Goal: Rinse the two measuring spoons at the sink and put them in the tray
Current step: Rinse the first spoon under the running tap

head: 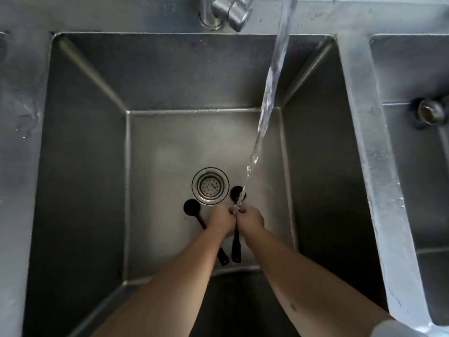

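Here both bare forearms reach down into the deep steel sink, and the hands meet low over its floor. The left hand is curled shut around the handle of one black measuring spoon; its bowl juts out to the left of that hand and its handle tail shows below the wrist. Just beside it, fingers nearly touching, the right hand is clamped on the second measuring spoon, whose bowl sits just beyond the knuckles, right under the falling water stream. Its handle end hangs down between the two wrists.

These spoons look like thin, light plastic: stiff enough to hold by the handle alone, but slick when wet, so I judge a firm pinch mid-handle safer than a grip near the bowl. Beyond the fingertips lies the round drain strainer, between the two bowls. Farther off, at the back rim, stands the faucet base. No tray is in view.
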A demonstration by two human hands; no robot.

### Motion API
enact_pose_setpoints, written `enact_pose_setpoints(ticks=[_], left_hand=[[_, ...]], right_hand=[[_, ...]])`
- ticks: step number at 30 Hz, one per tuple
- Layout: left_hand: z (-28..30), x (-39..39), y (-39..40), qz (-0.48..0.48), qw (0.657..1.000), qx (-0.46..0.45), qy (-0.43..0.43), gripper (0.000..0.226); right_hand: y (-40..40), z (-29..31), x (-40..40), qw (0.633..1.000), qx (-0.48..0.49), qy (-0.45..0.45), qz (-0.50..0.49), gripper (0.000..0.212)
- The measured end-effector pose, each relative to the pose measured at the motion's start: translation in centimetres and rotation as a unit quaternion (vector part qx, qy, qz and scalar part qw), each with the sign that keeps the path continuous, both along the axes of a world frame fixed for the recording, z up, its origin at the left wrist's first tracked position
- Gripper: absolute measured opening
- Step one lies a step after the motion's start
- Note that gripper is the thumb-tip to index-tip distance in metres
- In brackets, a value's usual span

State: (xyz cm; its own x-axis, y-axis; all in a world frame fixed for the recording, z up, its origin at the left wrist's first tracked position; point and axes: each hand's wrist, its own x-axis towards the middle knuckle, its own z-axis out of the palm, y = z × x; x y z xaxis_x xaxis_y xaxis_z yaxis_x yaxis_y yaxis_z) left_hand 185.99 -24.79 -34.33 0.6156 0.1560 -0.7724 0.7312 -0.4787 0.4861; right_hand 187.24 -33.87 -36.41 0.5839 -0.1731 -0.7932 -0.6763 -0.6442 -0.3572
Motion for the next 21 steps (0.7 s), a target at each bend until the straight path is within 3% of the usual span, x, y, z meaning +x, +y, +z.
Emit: enact_pose_setpoints(ticks=[8, 13, 17, 21], left_hand=[[5.0, 0.7, 1.6, 0.179, 0.976, -0.127, -0.022, 0.018], [8.1, 0.9, 1.1, 0.232, 0.95, -0.208, -0.023, 0.014], [8.8, 0.6, 1.6, 0.283, 0.935, -0.214, -0.001, 0.021], [9.2, 0.5, 2.5, 0.331, 0.924, -0.188, 0.033, 0.025]], right_hand=[[-0.6, 9.3, -0.3, 0.976, 0.172, 0.031, -0.133, 0.023], [-0.3, 14.2, -1.2, 0.964, 0.181, 0.075, -0.18, 0.024], [0.0, 16.2, -1.6, 0.954, 0.18, 0.106, -0.214, 0.021], [0.7, 17.6, -1.7, 0.958, 0.202, 0.091, -0.184, 0.017]])
